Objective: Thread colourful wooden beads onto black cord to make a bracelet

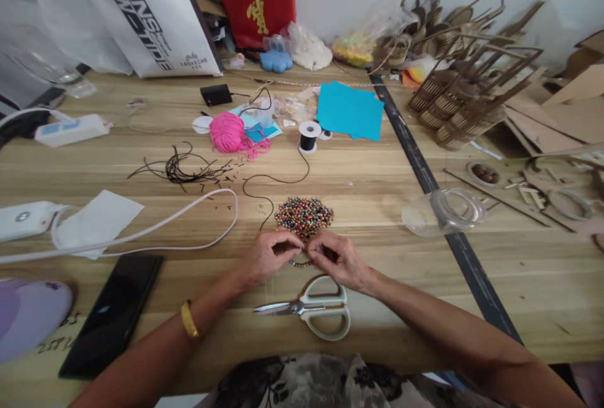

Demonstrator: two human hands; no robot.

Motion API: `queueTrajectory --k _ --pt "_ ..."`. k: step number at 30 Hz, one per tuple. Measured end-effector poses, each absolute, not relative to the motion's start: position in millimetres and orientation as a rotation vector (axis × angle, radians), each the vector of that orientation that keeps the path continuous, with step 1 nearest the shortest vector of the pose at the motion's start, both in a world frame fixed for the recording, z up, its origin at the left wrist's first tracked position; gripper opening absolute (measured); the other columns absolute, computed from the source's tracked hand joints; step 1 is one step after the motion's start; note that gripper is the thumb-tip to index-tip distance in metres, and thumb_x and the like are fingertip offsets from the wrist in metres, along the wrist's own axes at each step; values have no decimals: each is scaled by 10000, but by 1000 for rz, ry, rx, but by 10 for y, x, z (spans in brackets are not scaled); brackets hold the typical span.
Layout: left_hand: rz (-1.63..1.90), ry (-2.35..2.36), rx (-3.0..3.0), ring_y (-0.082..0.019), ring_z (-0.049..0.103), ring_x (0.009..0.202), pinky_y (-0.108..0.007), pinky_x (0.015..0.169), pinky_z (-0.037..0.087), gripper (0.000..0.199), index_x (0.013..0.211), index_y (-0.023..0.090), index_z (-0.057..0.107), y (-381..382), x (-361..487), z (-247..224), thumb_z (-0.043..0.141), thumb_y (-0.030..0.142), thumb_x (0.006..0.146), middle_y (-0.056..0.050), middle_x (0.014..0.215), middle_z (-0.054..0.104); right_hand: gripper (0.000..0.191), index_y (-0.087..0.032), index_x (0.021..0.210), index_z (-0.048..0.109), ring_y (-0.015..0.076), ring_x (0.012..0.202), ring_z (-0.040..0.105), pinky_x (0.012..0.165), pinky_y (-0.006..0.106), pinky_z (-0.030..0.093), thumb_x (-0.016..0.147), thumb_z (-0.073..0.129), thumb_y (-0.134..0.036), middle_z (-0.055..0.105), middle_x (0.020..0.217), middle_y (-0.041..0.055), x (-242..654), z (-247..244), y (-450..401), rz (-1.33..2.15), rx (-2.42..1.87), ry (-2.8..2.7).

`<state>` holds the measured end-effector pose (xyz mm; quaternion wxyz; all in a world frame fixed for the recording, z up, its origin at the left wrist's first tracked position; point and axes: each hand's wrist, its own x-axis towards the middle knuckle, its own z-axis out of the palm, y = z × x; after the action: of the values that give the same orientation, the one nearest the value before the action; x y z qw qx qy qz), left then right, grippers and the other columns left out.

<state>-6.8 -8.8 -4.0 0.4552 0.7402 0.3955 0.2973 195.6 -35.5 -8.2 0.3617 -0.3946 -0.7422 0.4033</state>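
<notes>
My left hand [271, 254] and my right hand [337, 257] meet fingertip to fingertip at the near edge of a pile of small multicoloured beads [304, 214]. Both hands are closed in a pinch. Below the fingers hangs a short curved string of beads [301, 263], its ends running up towards the fingertips. What exactly each pinch holds is too small to make out, though the bead string lies between the two hands. Just nearer to me, white-handled scissors [304, 308] lie with their blades to the left. A black cord [283, 178] runs from a spool [308, 137] down towards my left hand.
Left are a black phone [111, 317], a white cable [189, 210] and cut black cords [179, 166]. Pink yarn [227, 131] and blue sheets [352, 111] lie behind the beads. A clear plastic container [446, 212] stands right, with woven baskets [457, 100] farther back.
</notes>
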Motion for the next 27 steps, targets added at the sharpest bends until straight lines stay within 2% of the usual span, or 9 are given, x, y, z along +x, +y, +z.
queueTrajectory --k 15,27 --pt "772 911 1802 -164 659 784 -267 748 513 91 824 139 712 -89 -62 -48 628 150 792 -78 823 724 151 -155 813 604 135 646 511 600 248 395 907 525 -243 593 720 41 1958 -106 -358 1039 -1037 -1884" --pt "772 931 1828 -155 656 750 -252 709 503 86 822 139 710 -89 -53 -36 634 153 786 -68 801 725 168 -156 821 603 130 632 501 582 241 393 913 523 -271 593 715 37 1965 -133 -357 1025 -1050 -1875"
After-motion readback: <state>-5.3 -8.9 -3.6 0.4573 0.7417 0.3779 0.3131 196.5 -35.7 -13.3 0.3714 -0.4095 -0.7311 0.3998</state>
